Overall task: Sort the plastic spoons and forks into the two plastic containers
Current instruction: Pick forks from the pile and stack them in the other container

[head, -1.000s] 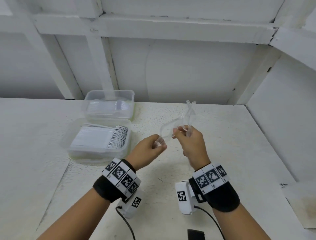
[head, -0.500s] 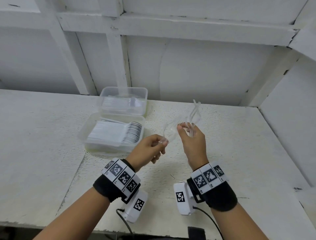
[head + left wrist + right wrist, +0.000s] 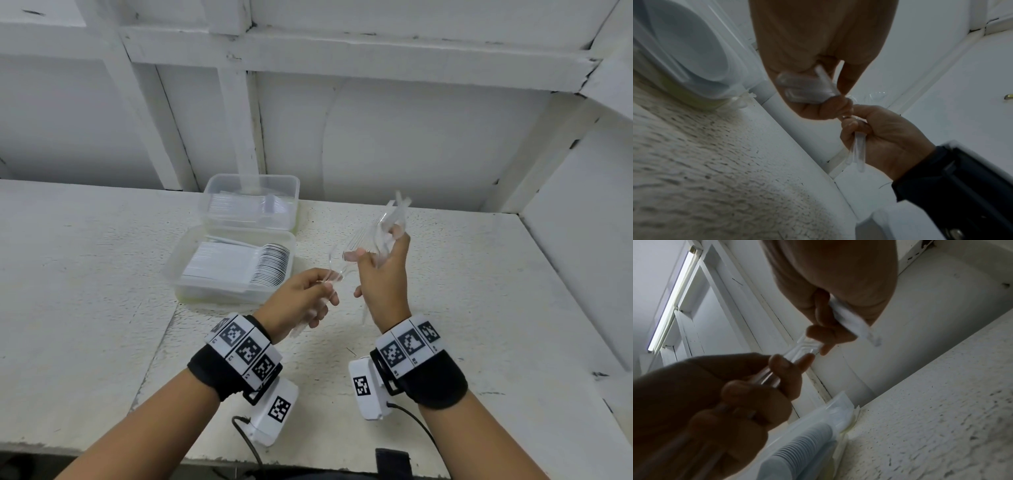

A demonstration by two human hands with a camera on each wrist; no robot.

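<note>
Above the white table my left hand grips a few clear plastic spoons, bowls up and handles running down through the curled fingers. Just to its right, my right hand grips a loose bundle of clear cutlery. Fork tines stick out towards the left hand. The two hands nearly touch. To the left stand two clear containers: the near one holds a neat row of spoons, the far one holds forks.
White walls with beams close in the table at the back and on the right. The table's front edge runs below my wrists. The near container's corner shows in the right wrist view, close under both hands.
My left hand has drawn down and to the left, away from the bundle, with spoons in it. The right hand has lifted slightly. The view has shifted left and down.
</note>
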